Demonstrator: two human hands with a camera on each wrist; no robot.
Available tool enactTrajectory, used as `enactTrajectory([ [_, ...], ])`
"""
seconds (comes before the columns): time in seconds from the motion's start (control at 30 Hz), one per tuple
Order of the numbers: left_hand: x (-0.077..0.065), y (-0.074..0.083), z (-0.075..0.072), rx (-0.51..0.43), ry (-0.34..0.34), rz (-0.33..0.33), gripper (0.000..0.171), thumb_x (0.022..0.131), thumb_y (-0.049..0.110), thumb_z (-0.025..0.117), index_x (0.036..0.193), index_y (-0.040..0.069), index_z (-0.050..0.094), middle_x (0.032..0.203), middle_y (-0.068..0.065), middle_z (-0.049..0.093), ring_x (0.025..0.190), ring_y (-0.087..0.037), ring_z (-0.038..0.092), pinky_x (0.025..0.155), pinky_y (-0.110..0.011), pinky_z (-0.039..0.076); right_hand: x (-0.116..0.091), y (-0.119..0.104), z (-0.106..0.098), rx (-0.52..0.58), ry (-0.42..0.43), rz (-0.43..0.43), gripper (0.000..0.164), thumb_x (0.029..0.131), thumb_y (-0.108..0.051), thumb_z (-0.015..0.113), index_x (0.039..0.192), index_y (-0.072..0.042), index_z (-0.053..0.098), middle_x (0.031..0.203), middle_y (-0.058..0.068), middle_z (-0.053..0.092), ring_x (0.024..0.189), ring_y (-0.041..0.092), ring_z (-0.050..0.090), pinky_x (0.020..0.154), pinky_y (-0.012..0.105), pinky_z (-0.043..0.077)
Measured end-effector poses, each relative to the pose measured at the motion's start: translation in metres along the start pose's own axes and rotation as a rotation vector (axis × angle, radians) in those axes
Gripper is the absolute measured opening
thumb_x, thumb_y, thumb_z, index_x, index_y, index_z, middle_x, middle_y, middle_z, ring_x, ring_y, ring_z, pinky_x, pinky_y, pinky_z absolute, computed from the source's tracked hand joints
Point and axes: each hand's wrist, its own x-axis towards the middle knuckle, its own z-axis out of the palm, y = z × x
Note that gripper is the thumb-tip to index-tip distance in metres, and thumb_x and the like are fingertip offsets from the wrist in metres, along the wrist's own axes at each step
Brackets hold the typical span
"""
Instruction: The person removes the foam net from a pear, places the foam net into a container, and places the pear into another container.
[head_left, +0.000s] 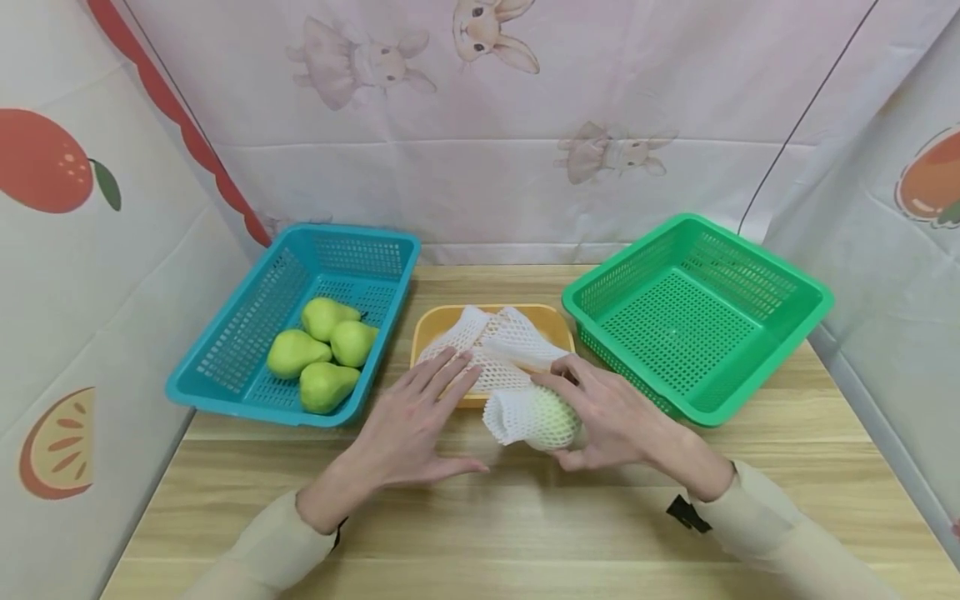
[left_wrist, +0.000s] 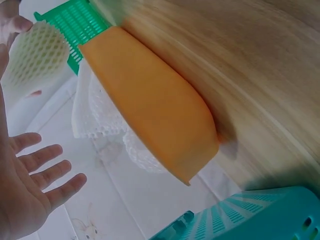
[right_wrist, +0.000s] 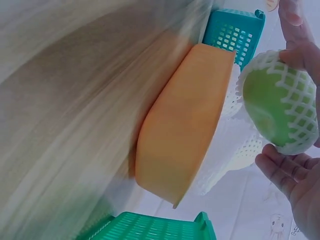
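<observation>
My right hand (head_left: 611,412) holds a green pear (right_wrist: 262,107) partly covered by a white foam net sleeve (head_left: 510,417), just in front of a shallow orange-yellow tray (right_wrist: 182,120). Its thumb and fingers lie on opposite sides of the fruit. The sleeve's loose end points left, towards my left hand (head_left: 408,417). That hand holds nothing, its fingers (left_wrist: 47,157) spread and thumb extended, near the tray's front left corner. Several empty white foam net sleeves (head_left: 487,362) lie in the tray, some hanging over its rim.
A blue basket (head_left: 225,408) at the left holds several bare green pears (head_left: 326,387). On the right stands a green basket (head_left: 675,329) with nothing in it. A printed curtain (head_left: 480,192) hangs behind the wooden table (head_left: 525,533).
</observation>
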Motion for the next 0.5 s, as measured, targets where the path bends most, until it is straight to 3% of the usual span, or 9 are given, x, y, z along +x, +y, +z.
enactTrajectory([
  [0.27,0.005,0.002,0.002,0.011,0.027,0.029,0.122,0.068,0.09,0.071,0.153,0.005,0.051,0.153,-0.014,0.06,0.143,-0.035,0.057,0.117,-0.049,0.051,0.006,0.0,-0.002,0.011,0.037,-0.022,0.105,0.053,-0.054,0.096,0.139,-0.008,0.059,0.12,0.012,0.062,0.092,0.019,0.067,0.076,0.034,0.063],
  [0.5,0.011,0.005,0.004,-0.009,0.068,0.054,0.123,0.064,0.088,0.077,0.152,0.006,0.052,0.152,-0.014,0.061,0.142,-0.034,0.058,0.113,-0.047,0.054,0.012,-0.001,-0.001,0.037,0.1,-0.057,0.106,0.052,-0.051,0.098,0.14,-0.007,0.059,0.12,0.014,0.062,0.091,0.019,0.067,0.073,0.032,0.062],
])
